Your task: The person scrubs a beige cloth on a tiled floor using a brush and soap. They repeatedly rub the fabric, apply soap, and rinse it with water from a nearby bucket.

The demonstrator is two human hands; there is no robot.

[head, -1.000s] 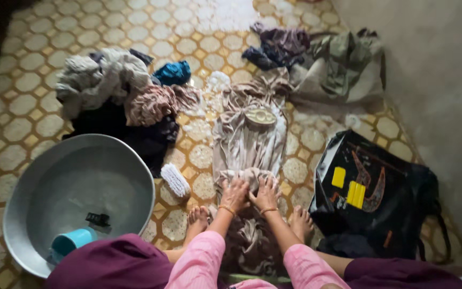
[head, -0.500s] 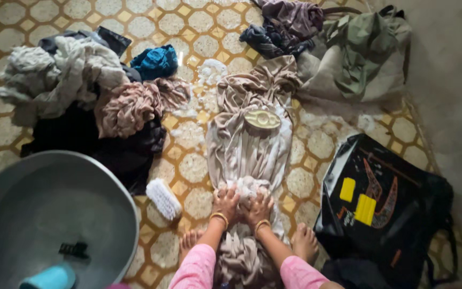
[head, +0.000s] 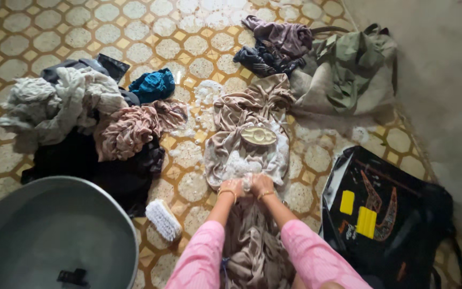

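Cloth, beige, wet and soapy (head: 247, 144), likely limp, heavy, slippery; left hand (head: 230, 188) and right hand (head: 261, 185) clench its bunched middle on the tiled floor (head: 38, 32).

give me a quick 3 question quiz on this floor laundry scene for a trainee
1. True or false: both hands press on the soapy beige cloth.
2. What lies on that cloth beyond the hands? A) oval bar of soap B) white scrub brush C) blue cup
3. Fill in: the white scrub brush lies on the tiled floor between the cloth and the grey metal ____.

Key:
1. True: left hand and right hand are side by side on it.
2. A, the oval bar of soap.
3. basin.
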